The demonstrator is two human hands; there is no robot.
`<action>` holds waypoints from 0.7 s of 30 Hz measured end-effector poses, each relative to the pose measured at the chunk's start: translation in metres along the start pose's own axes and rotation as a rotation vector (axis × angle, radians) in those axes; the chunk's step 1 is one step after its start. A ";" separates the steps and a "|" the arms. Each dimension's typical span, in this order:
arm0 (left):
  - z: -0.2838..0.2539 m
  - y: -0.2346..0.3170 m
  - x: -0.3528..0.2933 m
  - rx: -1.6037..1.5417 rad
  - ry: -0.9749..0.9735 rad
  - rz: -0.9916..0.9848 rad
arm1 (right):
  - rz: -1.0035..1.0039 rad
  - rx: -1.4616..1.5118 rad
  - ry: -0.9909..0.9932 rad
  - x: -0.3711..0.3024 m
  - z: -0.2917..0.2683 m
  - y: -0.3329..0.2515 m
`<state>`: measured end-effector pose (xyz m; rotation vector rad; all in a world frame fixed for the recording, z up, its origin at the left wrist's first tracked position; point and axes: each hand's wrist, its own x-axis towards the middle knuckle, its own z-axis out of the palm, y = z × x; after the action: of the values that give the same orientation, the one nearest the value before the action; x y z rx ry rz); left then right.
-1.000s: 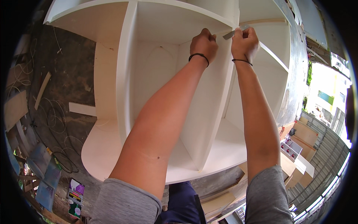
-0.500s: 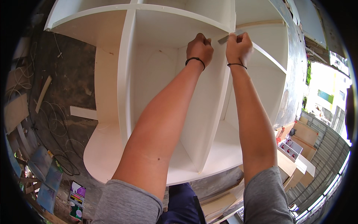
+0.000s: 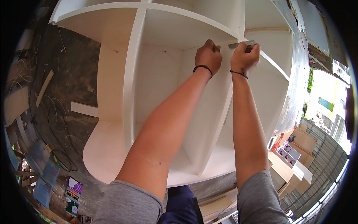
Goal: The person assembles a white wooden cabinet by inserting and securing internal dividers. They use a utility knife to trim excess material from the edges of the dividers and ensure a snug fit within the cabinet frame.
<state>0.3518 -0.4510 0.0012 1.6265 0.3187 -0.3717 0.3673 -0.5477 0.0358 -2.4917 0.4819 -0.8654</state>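
Note:
My right hand (image 3: pixel 245 59) is closed on a thin, flat grey metal scraper blade (image 3: pixel 233 46), whose ends show on both sides of the fingers. It is at the upper front edge of the white upright divider (image 3: pixel 220 123), close to where that meets a horizontal shelf edge (image 3: pixel 197 20). To its left, my left hand (image 3: pixel 209 58) is closed with bent fingers, in front of the open compartment of the white shelf unit (image 3: pixel 128 74). Whatever the left fingers hold, if anything, is hidden. Both wrists wear a thin dark band.
The unit's rounded base panel (image 3: pixel 102 153) reaches toward me. On the left floor lie a white strip of board (image 3: pixel 84 109), loose cables (image 3: pixel 56 149) and a purple-and-black package (image 3: pixel 74 188). Boxes and boards (image 3: pixel 281 170) stand at right, beside a compartmented white tray (image 3: pixel 288 155).
Both hands have shifted slightly right and lower in the picture, and the whole view has moved a little. The blade in my right hand now lies more level and shows more.

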 end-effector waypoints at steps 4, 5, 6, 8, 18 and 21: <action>-0.005 0.001 -0.002 -0.026 -0.009 -0.004 | 0.012 -0.018 -0.051 0.000 0.002 -0.004; -0.004 0.003 -0.003 -0.024 -0.016 -0.005 | 0.003 -0.025 -0.054 0.001 0.002 -0.002; -0.004 0.004 -0.003 -0.021 -0.023 -0.005 | -0.006 -0.032 -0.058 0.002 0.002 0.001; -0.005 0.006 -0.004 -0.019 -0.012 0.000 | -0.028 -0.042 -0.059 0.003 0.003 0.003; -0.002 0.008 -0.008 -0.021 0.022 -0.007 | 0.014 -0.083 -0.138 0.006 0.001 -0.001; -0.001 0.007 -0.008 -0.006 0.032 -0.019 | 0.051 -0.089 -0.218 0.008 -0.003 -0.007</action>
<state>0.3477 -0.4501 0.0105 1.6257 0.3590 -0.3594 0.3728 -0.5462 0.0458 -2.6041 0.5155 -0.5549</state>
